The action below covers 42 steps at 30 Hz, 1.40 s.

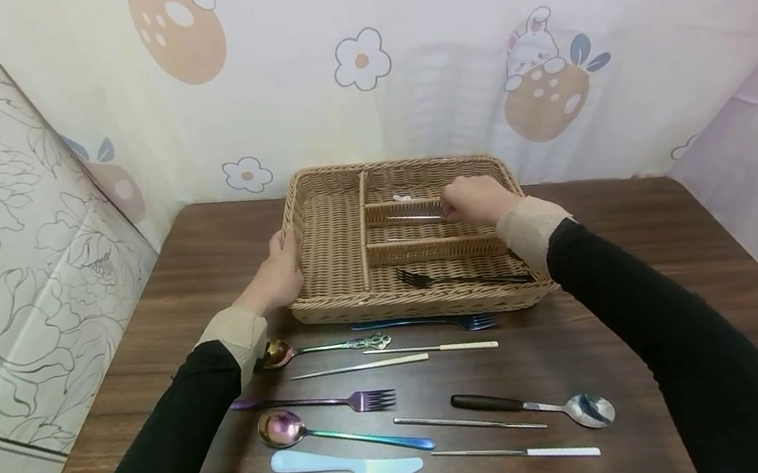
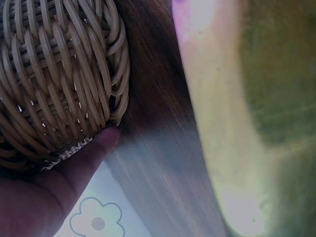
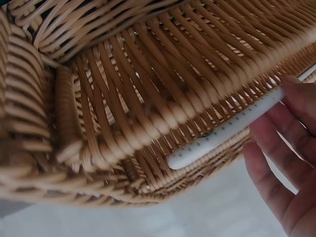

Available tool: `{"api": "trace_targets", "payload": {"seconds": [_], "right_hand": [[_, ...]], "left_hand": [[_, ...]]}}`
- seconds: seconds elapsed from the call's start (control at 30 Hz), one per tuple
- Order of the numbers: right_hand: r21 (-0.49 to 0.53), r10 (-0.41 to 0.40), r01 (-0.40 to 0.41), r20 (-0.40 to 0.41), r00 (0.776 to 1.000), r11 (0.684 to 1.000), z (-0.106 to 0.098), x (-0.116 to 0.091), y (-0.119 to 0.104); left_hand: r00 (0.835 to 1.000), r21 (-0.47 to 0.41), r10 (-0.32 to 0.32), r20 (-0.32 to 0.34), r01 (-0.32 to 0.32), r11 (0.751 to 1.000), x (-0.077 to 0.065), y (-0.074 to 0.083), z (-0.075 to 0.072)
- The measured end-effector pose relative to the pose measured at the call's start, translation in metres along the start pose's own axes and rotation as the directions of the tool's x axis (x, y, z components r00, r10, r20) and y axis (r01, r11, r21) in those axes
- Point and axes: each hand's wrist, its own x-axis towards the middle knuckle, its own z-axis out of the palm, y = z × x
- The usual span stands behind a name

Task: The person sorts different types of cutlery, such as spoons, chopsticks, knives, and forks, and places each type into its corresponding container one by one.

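A wicker cutlery basket [image 1: 328, 235] with several compartments stands toward the back of the wooden table. At its left side my left hand [image 1: 277, 275] grips the wall, and the left wrist view shows one digit [image 2: 91, 155] stretched along the outer weave. My right hand [image 1: 476, 200] is over the narrow middle compartment. Its fingers pinch a utensil with a white, green-dotted handle [image 3: 222, 131]; a thin metal part extends beyond the grip, and its far end does not show clearly. A black fork [image 1: 458, 278] lies in the front compartment.
In front of the basket lie a blue fork [image 1: 427, 320], an ornate spoon [image 1: 325, 347], a purple fork [image 1: 315, 401], a rainbow spoon [image 1: 364, 439], a light-blue knife [image 1: 346, 465], a black-handled spoon [image 1: 534, 405] and several chopsticks [image 1: 470, 421]. A patterned curtain [image 1: 431, 92] hangs behind.
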Motion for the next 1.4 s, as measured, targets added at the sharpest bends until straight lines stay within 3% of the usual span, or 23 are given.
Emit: {"api": "trace_targets", "payload": {"seconds": [0.53,0.93,1.4], "right_hand": [[0.008,-0.009,0.008,0.140,0.990,1.000,0.022,0.007,0.001],[0.059,-0.001,-0.009,0.173,0.985,0.998,0.020,0.008,-0.002],[0.107,0.082,-0.113,0.265,0.961,0.988,0.025,0.021,0.000]], "left_hand": [[1.000,0.000,0.011,-0.015,-0.011,1.000,-0.002,0.000,0.001],[1.000,0.002,0.004,-0.015,-0.004,1.000,-0.001,0.001,0.000],[1.000,-0.006,0.011,-0.007,-0.011,1.000,-0.001,0.000,0.000]]}}
